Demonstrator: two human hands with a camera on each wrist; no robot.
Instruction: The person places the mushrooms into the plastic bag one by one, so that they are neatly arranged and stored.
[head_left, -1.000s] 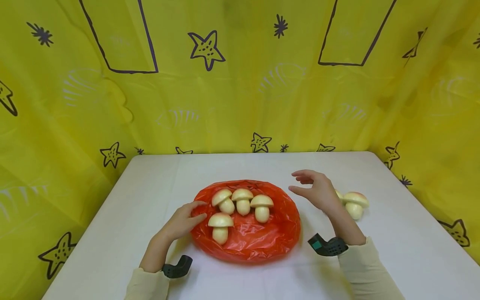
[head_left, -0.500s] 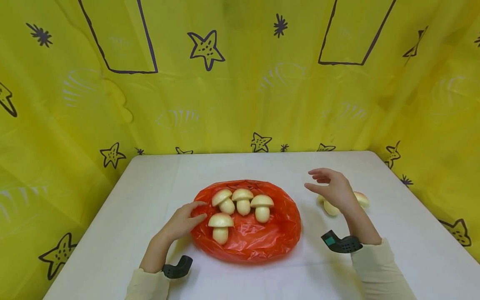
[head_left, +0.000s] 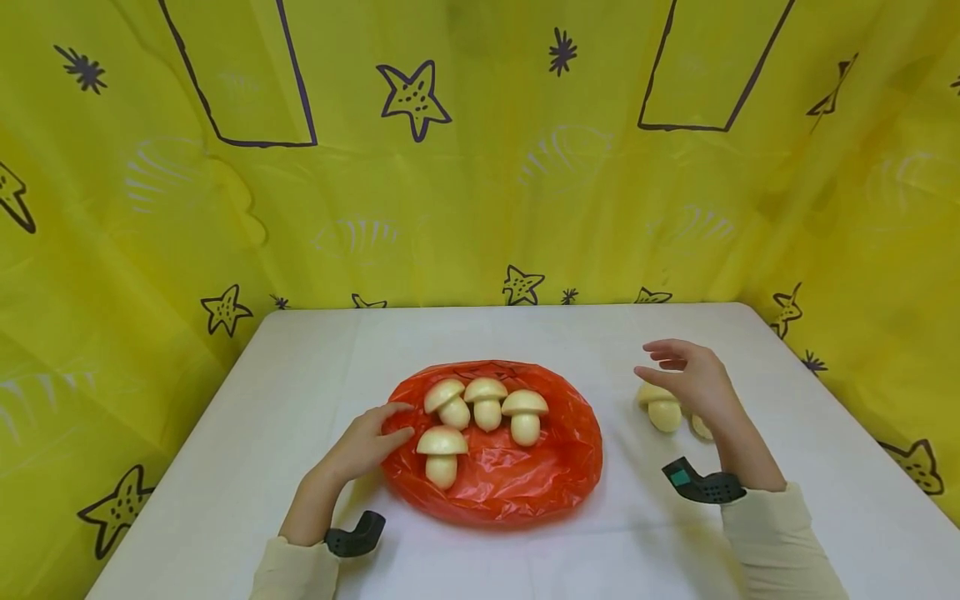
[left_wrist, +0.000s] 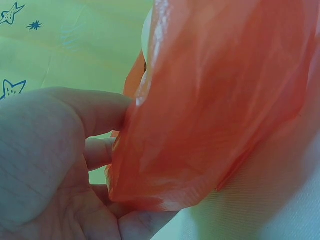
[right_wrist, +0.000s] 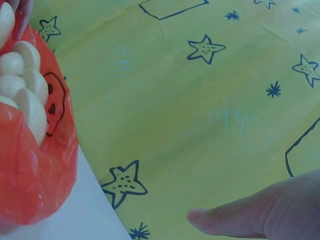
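Your left hand (head_left: 365,442) is on the left side of the red plastic bag (head_left: 510,487), fingers curled round its edge, plastic between them per the left wrist view. Grip strength: can't tell. Likely there to stop the bag sliding and keep that side from folding in; thin film won't hold a shape well by itself.

Bag sits mid-table (head_left: 322,350), mouth up and spread wide. Reads as deliberate: the wide opening lets you see inside and reach in from above.

Inside: four mushrooms, cream caps up. Three in the back half: left one (head_left: 447,404) tilted, middle one (head_left: 486,403), right one (head_left: 524,415). The fourth (head_left: 441,457) is in front at the left, near your left fingers. Front right of the bag is bare film, so there's room in there.

Your right hand (head_left: 693,379) is out to the right, fingers bent but apart, holding nothing. It hangs over two more mushrooms on the table: one (head_left: 663,410) below your thumb, the other (head_left: 702,428) mostly hidden behind the hand. Contact can't be confirmed; the right wrist view shows just your thumb against the yellow cloth (head_left: 480,208). Curved fingers look like a fit for a round cap from above. Watch the neighbour: those two sit close, and a wide hand could nudge it.
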